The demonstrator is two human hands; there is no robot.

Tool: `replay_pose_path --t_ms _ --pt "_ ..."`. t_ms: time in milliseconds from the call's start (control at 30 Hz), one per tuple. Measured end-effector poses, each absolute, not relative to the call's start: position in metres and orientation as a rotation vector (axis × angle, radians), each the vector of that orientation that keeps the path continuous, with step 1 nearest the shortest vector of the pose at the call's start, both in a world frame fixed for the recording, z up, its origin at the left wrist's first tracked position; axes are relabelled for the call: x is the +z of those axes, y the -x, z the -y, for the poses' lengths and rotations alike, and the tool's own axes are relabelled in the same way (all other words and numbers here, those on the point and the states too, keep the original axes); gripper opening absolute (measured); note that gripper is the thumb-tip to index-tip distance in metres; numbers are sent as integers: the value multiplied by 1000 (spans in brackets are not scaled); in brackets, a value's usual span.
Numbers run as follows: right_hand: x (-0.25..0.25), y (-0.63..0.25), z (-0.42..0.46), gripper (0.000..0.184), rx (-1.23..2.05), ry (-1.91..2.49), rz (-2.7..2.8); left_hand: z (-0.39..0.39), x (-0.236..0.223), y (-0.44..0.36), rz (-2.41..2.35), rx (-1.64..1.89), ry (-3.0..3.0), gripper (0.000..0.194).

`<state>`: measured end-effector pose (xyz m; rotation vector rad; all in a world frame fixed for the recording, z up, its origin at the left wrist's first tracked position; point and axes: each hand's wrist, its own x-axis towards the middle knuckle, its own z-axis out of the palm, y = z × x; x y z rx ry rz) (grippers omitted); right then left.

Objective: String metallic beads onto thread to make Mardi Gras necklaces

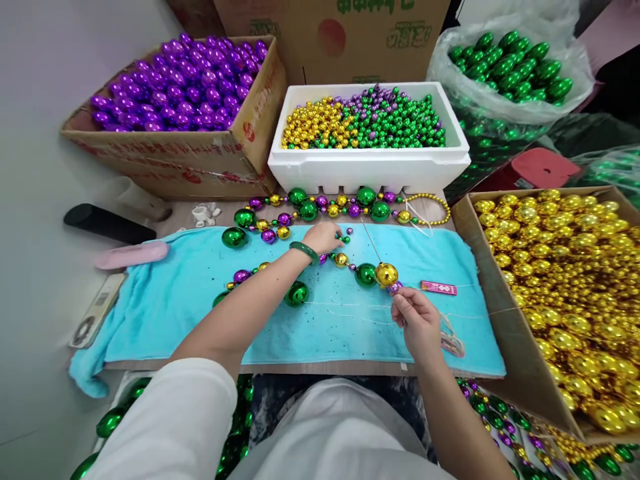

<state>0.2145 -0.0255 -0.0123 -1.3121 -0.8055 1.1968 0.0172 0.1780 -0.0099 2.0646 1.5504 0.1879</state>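
Green, gold and purple bead strand (341,260) mid-frame, long axis left to right; pinched at its right-end purple bead (395,287) by the nearer right hand (417,317); up-left, left hand (321,238) at small green beads (346,239), grasp unclear.

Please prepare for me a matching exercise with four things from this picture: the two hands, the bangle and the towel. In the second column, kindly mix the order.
Column 1
1. Left hand
2. Right hand
3. Bangle
4. Towel

Column 2
A. green, worn on the left arm
B. pinching a purple bead
C. light blue, lying below the hands
D. at some small green beads

Right pairs: 1-D, 2-B, 3-A, 4-C
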Motion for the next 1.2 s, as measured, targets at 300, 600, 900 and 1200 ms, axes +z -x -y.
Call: replay_pose_path --t_ms 300,600,900,1200 --pt "-13 -220 26 23 1184 1338 820 -155 19 3 -1502 659 -1742 26" --pt "1 -198 30 19 1226 1312 1048 -77 50 32 -807 1091 -646 23" --pt "10 -189 34 19 1198 1340 1063 -64 45 39 -715 1142 -546 25" --pt "7 -194 37 21 1205 1416 1094 -63 46 46 -750 1134 -750 29"
